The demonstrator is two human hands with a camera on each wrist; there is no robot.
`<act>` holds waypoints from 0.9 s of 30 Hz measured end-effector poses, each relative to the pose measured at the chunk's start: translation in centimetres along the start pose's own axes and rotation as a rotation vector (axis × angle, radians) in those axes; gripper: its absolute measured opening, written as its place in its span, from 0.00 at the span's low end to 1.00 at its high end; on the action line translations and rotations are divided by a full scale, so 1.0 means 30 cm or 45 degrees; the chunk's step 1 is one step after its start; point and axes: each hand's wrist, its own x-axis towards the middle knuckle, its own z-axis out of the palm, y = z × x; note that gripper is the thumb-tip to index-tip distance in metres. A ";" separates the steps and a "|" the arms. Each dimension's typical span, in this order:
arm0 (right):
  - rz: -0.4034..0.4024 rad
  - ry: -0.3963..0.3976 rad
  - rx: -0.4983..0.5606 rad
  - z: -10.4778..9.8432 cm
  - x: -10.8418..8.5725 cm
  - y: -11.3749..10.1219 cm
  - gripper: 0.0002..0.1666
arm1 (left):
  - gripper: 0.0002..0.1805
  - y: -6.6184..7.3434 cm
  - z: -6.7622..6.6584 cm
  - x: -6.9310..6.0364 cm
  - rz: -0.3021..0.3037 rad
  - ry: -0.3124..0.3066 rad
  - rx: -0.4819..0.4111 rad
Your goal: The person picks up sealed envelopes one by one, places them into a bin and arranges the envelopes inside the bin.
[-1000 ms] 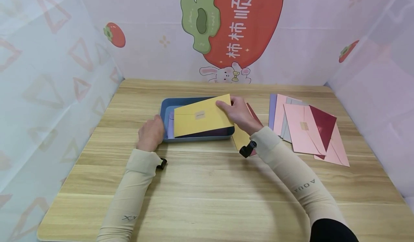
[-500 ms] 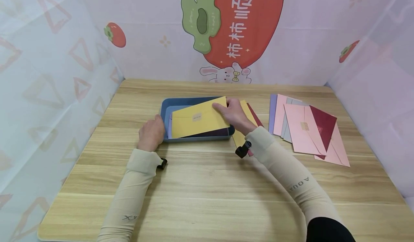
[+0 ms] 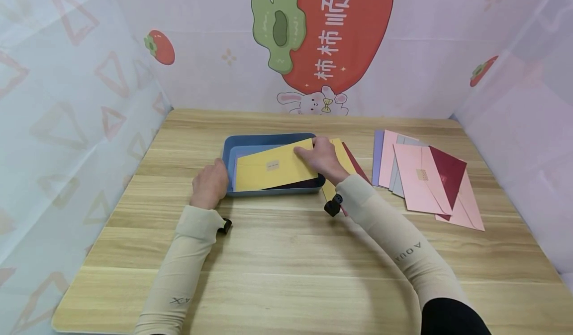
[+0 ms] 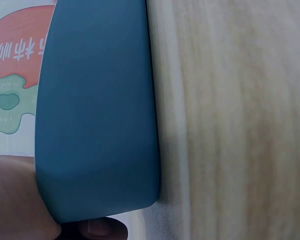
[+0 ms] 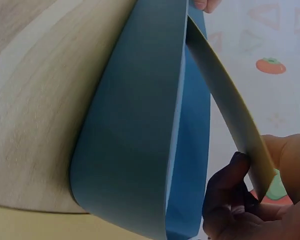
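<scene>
A shallow blue tray (image 3: 273, 192) lies on the table, holding a lilac envelope (image 3: 234, 173) and a dark one mostly covered. My left hand (image 3: 209, 183) grips the tray's left end; in the left wrist view, its fingertip (image 4: 97, 227) shows past the tray's corner. With the thumb on its face and fingers behind, my right hand (image 3: 326, 157) pinches the right end of a yellow envelope (image 3: 273, 166). The envelope is tilted, its left end down inside the tray and its right end raised above the rim, as the right wrist view also shows.
Right of the tray, partly under my right forearm, lie another yellow envelope (image 3: 330, 188) and a dark red one (image 3: 355, 163). Farther right several envelopes overlap: lilac (image 3: 378, 158), grey (image 3: 396, 180), pink (image 3: 418, 190) and dark red (image 3: 449, 168). A printed cloth wall (image 3: 215, 86) stands behind the table (image 3: 277, 265).
My right hand has moved left and slightly down, lowering the yellow envelope farther into the tray. My left hand and the tray stay where they were.
</scene>
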 end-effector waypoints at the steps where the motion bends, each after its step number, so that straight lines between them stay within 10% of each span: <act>1: 0.001 0.010 -0.049 0.002 0.002 -0.001 0.21 | 0.15 0.001 -0.001 -0.001 0.000 -0.001 0.002; 27: -0.338 0.189 -0.769 0.036 0.011 0.017 0.34 | 0.18 -0.001 0.003 0.003 -0.003 -0.002 -0.007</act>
